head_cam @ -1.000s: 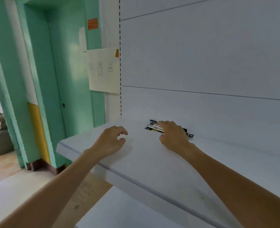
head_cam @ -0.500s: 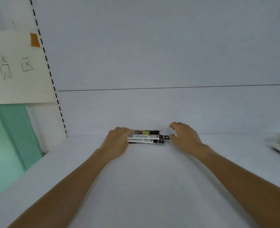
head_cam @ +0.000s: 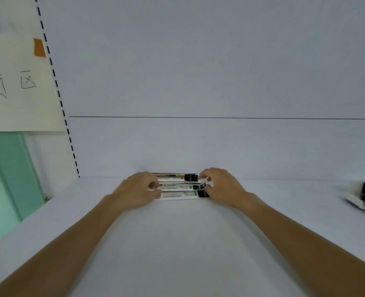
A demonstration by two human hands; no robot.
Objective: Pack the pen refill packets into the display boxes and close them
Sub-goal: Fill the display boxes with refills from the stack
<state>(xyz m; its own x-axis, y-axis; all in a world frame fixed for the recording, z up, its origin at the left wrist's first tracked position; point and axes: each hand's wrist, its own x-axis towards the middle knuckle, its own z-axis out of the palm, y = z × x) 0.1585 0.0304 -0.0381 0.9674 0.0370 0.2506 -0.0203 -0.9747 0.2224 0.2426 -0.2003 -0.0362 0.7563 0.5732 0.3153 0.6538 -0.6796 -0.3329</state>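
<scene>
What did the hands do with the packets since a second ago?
The left hand slid right to the left end of the packets and took hold. The right hand came off their top to pinch the right end. The packets stayed at the back of the shelf.

The right hand (head_cam: pixel 222 185) has closed onto the packets' (head_cam: pixel 177 190) right end, and they now lie more fanned out.

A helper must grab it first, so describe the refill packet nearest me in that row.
On the white shelf, by the back wall, the left hand and right hand flank a row of three packets. The nearest packet is white with a black right end. Alone of the three, it lies farthest from the wall.
</scene>
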